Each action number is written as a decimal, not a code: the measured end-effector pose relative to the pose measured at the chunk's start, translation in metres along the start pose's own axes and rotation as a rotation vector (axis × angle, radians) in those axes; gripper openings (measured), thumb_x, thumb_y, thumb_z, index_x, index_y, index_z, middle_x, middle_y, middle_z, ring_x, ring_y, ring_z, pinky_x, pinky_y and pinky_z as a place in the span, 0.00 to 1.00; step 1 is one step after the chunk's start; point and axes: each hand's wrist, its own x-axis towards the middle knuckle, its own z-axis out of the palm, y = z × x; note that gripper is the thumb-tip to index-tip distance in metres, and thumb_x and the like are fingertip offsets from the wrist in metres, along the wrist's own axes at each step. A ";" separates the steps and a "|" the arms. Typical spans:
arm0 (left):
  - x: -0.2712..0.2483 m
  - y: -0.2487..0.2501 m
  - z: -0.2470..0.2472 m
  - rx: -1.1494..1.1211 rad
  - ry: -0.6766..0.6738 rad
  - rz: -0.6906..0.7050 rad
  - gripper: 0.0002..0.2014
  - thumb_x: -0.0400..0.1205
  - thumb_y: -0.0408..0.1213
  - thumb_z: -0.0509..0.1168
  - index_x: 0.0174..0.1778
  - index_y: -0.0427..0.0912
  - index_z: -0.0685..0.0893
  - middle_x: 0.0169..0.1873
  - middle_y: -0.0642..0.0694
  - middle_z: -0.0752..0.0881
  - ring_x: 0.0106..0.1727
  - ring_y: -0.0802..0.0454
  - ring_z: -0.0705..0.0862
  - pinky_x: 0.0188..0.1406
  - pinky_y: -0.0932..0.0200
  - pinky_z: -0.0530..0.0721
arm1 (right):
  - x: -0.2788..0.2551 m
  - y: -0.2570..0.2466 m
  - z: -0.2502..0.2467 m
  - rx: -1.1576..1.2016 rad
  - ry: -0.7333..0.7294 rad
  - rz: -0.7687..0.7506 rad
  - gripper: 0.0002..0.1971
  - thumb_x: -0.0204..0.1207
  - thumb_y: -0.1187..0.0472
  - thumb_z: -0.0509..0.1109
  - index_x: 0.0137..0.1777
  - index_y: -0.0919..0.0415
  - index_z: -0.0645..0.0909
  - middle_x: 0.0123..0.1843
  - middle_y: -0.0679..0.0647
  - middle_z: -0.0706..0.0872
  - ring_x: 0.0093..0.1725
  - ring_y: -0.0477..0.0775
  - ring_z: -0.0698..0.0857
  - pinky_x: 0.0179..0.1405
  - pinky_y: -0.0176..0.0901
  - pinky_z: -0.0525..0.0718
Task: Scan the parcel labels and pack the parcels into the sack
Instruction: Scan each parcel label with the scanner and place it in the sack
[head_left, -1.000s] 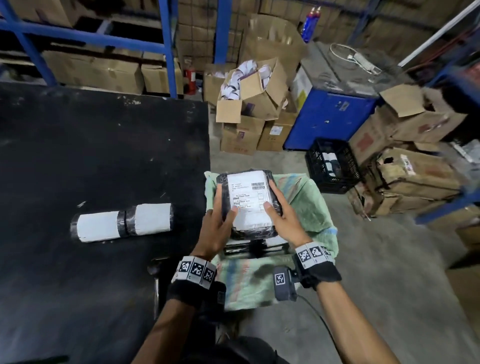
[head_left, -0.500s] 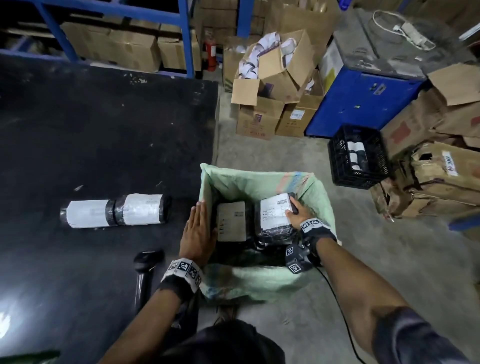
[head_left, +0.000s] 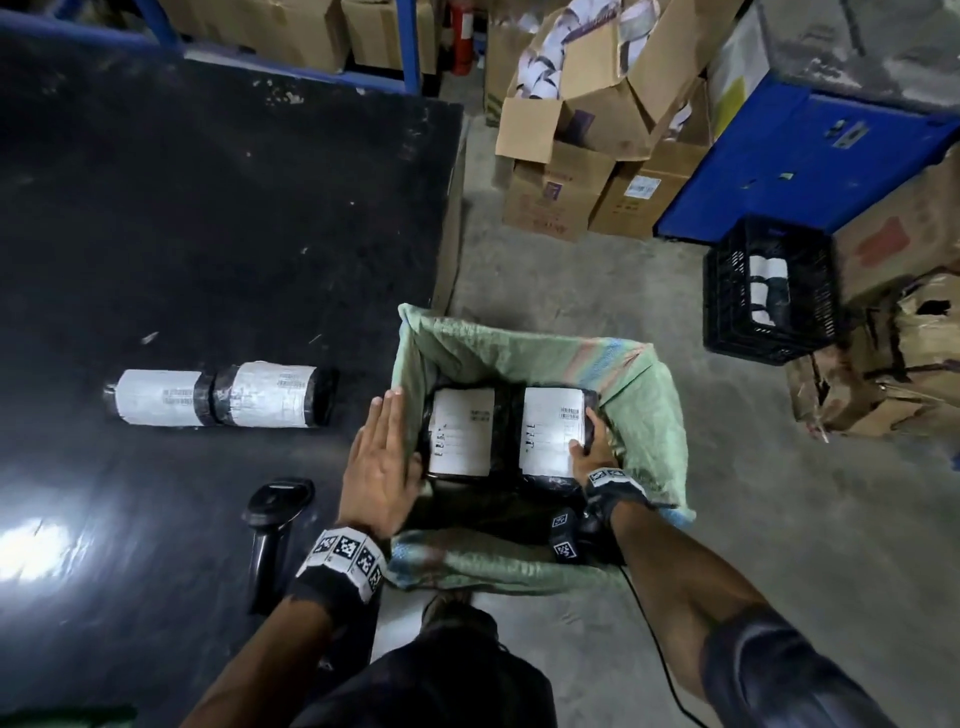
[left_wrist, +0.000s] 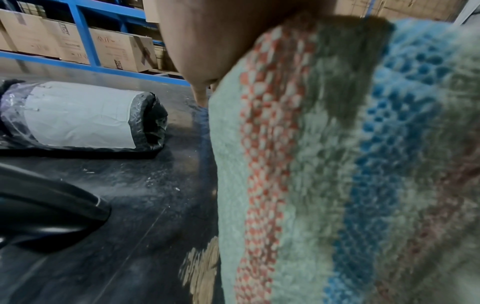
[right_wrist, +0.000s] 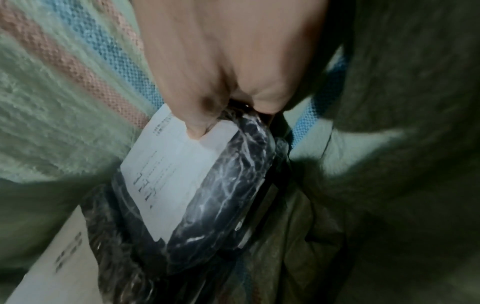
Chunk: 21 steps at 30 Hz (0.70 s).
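Note:
A green woven sack (head_left: 639, 395) stands open on the floor beside the black table (head_left: 208, 234). Two black-wrapped parcels with white labels lie side by side inside it. My right hand (head_left: 589, 441) grips the right parcel (head_left: 550, 431) at its right edge, thumb on the label; the right wrist view shows that parcel (right_wrist: 197, 181) pinched. The left parcel (head_left: 460, 431) lies untouched. My left hand (head_left: 379, 462) rests flat, fingers straight, against the sack's left wall (left_wrist: 311, 164). A rolled parcel (head_left: 218, 395) with two white labels lies on the table. A black barcode scanner (head_left: 272, 525) lies near the table's front.
Cardboard boxes (head_left: 582, 140) are stacked on the floor behind the sack. A black plastic crate (head_left: 769, 291) and a blue cabinet (head_left: 789, 156) stand to the right. More crushed boxes (head_left: 883, 374) sit at far right. Blue shelving (left_wrist: 85, 41) holds cartons behind the table.
The parcel held above the sack in both hands has gone down into it beside the other parcel. My left hand let go and moved to the sack's left wall.

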 end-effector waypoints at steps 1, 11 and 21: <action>0.000 0.001 -0.001 0.007 -0.001 -0.008 0.47 0.81 0.30 0.66 0.92 0.40 0.45 0.92 0.43 0.53 0.93 0.46 0.50 0.90 0.48 0.56 | 0.003 0.002 0.003 -0.046 0.004 0.030 0.36 0.80 0.67 0.65 0.86 0.47 0.59 0.79 0.63 0.73 0.76 0.67 0.75 0.79 0.59 0.70; -0.003 0.008 -0.008 -0.013 -0.006 -0.071 0.48 0.83 0.32 0.69 0.93 0.44 0.44 0.91 0.41 0.60 0.91 0.41 0.59 0.88 0.44 0.63 | -0.001 -0.021 0.000 -0.289 -0.128 0.213 0.39 0.86 0.61 0.58 0.87 0.37 0.39 0.88 0.64 0.47 0.83 0.67 0.64 0.76 0.53 0.67; 0.004 0.001 -0.060 -0.097 -0.099 -0.052 0.36 0.81 0.50 0.59 0.88 0.48 0.68 0.55 0.35 0.89 0.61 0.31 0.85 0.60 0.34 0.85 | -0.047 -0.123 -0.041 -0.473 -0.384 0.087 0.33 0.87 0.47 0.57 0.88 0.56 0.51 0.88 0.57 0.55 0.68 0.52 0.76 0.60 0.39 0.75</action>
